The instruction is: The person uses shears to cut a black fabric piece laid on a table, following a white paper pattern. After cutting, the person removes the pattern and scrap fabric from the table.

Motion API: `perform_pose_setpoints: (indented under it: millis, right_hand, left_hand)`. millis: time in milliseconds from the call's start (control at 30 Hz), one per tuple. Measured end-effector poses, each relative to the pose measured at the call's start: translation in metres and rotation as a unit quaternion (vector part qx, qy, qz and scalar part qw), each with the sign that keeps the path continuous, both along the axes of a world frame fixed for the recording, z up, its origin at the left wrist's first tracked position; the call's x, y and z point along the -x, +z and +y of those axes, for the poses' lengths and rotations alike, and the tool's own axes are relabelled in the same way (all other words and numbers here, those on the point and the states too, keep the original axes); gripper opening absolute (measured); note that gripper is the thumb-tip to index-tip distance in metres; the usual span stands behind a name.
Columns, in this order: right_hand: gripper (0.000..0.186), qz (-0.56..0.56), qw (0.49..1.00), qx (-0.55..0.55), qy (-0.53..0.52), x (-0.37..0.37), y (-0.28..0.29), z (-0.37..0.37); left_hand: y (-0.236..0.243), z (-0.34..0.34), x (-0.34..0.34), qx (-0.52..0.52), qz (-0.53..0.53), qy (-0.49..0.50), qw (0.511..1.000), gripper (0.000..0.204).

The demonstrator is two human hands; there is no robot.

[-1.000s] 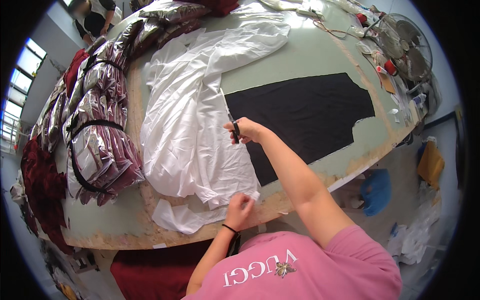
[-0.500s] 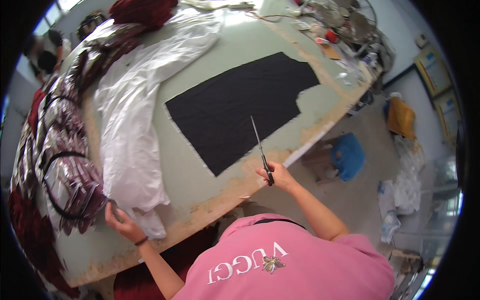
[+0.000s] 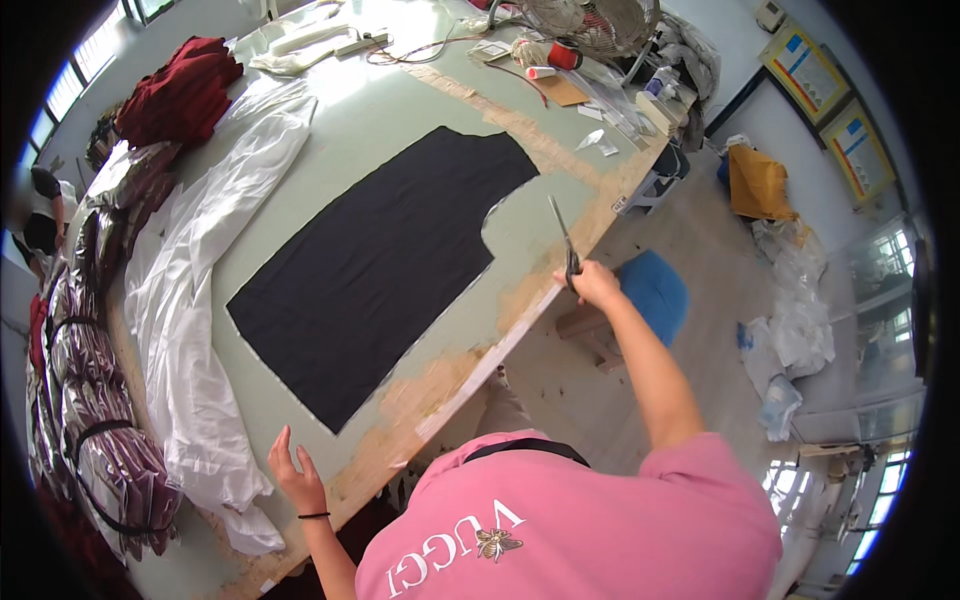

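Note:
A cut piece of black fabric [image 3: 375, 275] lies flat on the pale green tabletop [image 3: 300, 110], with a curved notch in its right edge. My right hand [image 3: 597, 284] grips a pair of scissors [image 3: 563, 233] by the handles near the table's right edge. The blades point up and away, to the right of the cloth and apart from it. My left hand [image 3: 298, 478] hovers over the near table edge with its fingers stretched apart, holding nothing. It is nearest to the crumpled white fabric [image 3: 205, 420], which runs along the left side of the table.
Bundles of shiny pleated material [image 3: 105, 420] tied with black bands line the left edge. A dark red cloth heap [image 3: 185, 88] sits at the far left. Back right are a fan [image 3: 590, 22] and clutter. A blue-topped stool [image 3: 652, 295] stands beside the table. Another person [image 3: 45, 205] is far left.
My view has swung to the right. My left hand has come away from the shiny bundle and white fabric. My right hand has carried the scissors from over the black fabric toward the table's right edge.

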State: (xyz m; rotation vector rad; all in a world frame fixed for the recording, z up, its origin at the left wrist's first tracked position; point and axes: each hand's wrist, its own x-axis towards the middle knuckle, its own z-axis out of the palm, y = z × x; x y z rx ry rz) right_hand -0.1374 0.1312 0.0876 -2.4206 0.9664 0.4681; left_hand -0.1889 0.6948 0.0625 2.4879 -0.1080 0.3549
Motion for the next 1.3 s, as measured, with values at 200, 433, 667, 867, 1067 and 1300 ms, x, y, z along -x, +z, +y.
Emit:
perform_pose_setpoints:
  millis: [200,433,667,867,1067,1300]
  right_hand:
    - [0.073,0.038,0.983,0.172,0.058,-0.114,-0.021,-0.152]
    - [0.057,0.076,0.969,0.206,0.11,-0.205,-0.027,-0.217]
    - [0.047,0.074,0.966,0.203,0.14,-0.217,-0.049,-0.245]
    - [0.048,0.053,0.972,0.158,0.168,-0.213,-0.06,-0.274]
    - [0.044,0.113,0.958,0.179,0.192,-0.219,-0.018,-0.244]
    - [0.044,-0.268,0.87,0.087,0.405,-0.237,-0.013,-0.106]
  left_hand:
    - [-0.016,-0.084,-0.028,-0.015,0.032,0.078,0.996,0.042]
    - [-0.01,-0.147,-0.067,-0.046,0.066,0.12,0.989,0.055]
    - [-0.031,-0.159,-0.089,-0.077,0.131,0.206,0.967,0.058]
    - [-0.052,-0.155,-0.13,-0.079,0.12,0.24,0.96,0.06]
    - [-0.051,-0.158,-0.157,-0.085,0.189,0.303,0.93,0.06]
    - [-0.051,-0.141,-0.186,-0.118,0.17,0.314,0.927,0.059]
